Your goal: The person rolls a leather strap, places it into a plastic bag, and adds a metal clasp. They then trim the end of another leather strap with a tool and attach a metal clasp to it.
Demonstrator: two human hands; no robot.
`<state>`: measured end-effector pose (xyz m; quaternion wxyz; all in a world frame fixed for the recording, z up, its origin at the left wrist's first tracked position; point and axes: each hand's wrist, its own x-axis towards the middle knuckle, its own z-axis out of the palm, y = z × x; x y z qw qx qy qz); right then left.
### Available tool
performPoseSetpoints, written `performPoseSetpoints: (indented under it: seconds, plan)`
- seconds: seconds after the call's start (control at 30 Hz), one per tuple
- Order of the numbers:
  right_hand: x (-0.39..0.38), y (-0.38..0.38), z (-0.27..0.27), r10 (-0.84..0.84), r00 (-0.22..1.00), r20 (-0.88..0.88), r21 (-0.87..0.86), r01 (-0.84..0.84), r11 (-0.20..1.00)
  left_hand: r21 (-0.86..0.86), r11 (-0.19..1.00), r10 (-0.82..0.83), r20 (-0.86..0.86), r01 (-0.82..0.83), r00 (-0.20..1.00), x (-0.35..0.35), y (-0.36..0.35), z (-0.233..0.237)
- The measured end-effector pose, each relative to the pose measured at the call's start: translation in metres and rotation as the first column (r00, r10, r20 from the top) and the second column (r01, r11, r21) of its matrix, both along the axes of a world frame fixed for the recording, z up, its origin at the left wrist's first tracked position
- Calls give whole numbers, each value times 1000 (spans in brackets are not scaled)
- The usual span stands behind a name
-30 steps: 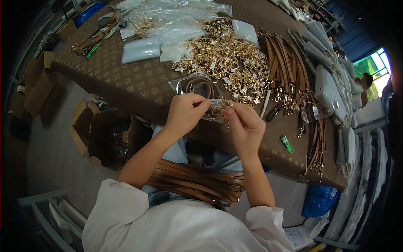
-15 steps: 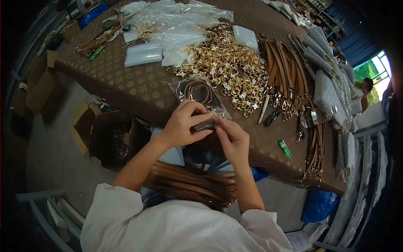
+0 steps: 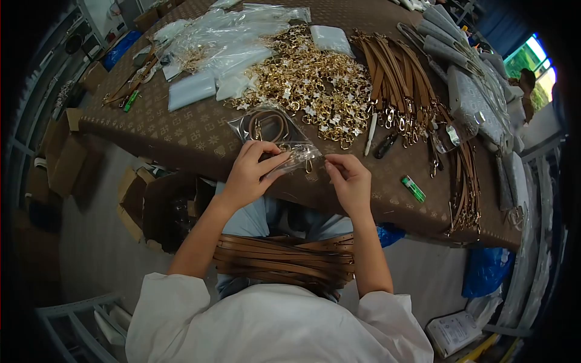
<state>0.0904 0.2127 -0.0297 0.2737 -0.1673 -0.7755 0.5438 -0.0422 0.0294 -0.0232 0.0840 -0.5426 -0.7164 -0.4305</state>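
A clear plastic bag point(image 3: 295, 134) lies at the front of the table with a coiled brown strap point(image 3: 281, 125) and some gold clasps inside. My left hand point(image 3: 248, 172) presses its lower left side, thumb and fingers closed on the plastic. At the bag's right corner, my right hand point(image 3: 352, 181) pinches the edge between thumb and forefinger. A gold clasp point(image 3: 309, 166) shows between the two hands. Across my lap lies a bundle of brown straps point(image 3: 284, 257).
Beyond the bag spreads a heap of gold clasps with white star charms point(image 3: 315, 85). More brown straps point(image 3: 393, 72) hang together at the right, near a white pen point(image 3: 370, 134) and a green lighter point(image 3: 413, 189). Clear bags point(image 3: 212, 51) cover the back left. A cardboard box point(image 3: 169, 209) stands below.
My right hand has moved right, away from my left, to the bag's corner. More of the bag's lower part now shows between my hands. The whole view has shifted slightly.
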Motion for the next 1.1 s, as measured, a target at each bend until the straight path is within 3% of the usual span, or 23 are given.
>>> performPoseSetpoints:
  seconds: [0.03, 0.1, 0.2, 0.27, 0.33, 0.37, 0.43, 0.47, 0.53, 0.57, 0.63, 0.73, 0.97, 1.07, 1.1]
  plan:
    - [0, 1, 1, -3, 1000, -1, -1, 3, 1000, 29, 999, 13, -3, -13, 1000, 1, 1, 1]
    - [-4, 3, 7, 44, 999, 20, 264, -48, 963, 65, 998, 1, -3, -1, 1000, 4, 1, 1]
    - [-9, 4, 13, 107, 993, 40, 371, -114, 922, 120, 993, -14, -12, 16, 1000, 7, 2, 7]
    - [-5, 2, 23, 189, 982, 16, 290, -186, 939, 138, 990, -17, -15, 19, 1000, 10, 2, 13]
    - [-3, -1, 38, 270, 963, -20, 223, -259, 940, 217, 974, 33, 138, -62, 990, 11, 2, 27]
    - [-1, -2, 45, 291, 950, -113, 190, -266, 945, 219, 974, 32, 134, -61, 990, 14, 2, 38]
    - [3, -5, 63, 302, 930, -210, 166, -270, 948, 268, 952, -24, 543, -145, 840, 19, 0, 64]
    - [4, -8, 73, 275, 922, -272, 204, -224, 953, 271, 952, -31, 540, -139, 841, 19, 0, 71]
    - [9, -8, 84, 245, 911, -333, 244, -167, 955, 387, 920, -232, 675, -68, 701, 18, 0, 79]
    - [12, -6, 87, 248, 900, -358, 269, -155, 951, 393, 918, -242, 671, -59, 701, 20, 1, 80]
    - [19, -7, 97, 248, 892, -379, 299, -136, 945, 548, 835, -489, 688, 59, 536, 29, 2, 79]
    - [30, -14, 108, 216, 926, -311, 387, -84, 918, 593, 804, -540, 700, 40, 467, 38, -1, 66]
    - [29, -19, 117, 228, 923, -308, 388, -97, 916, 643, 757, -619, 646, 118, 447, 33, -1, 61]
    - [28, -19, 123, 233, 929, -286, 480, -71, 875, 516, 848, -494, 680, 125, 542, 23, 1, 70]
    - [28, -18, 126, 240, 934, -263, 536, -65, 841, 506, 859, -413, 589, 82, 694, 24, 2, 79]
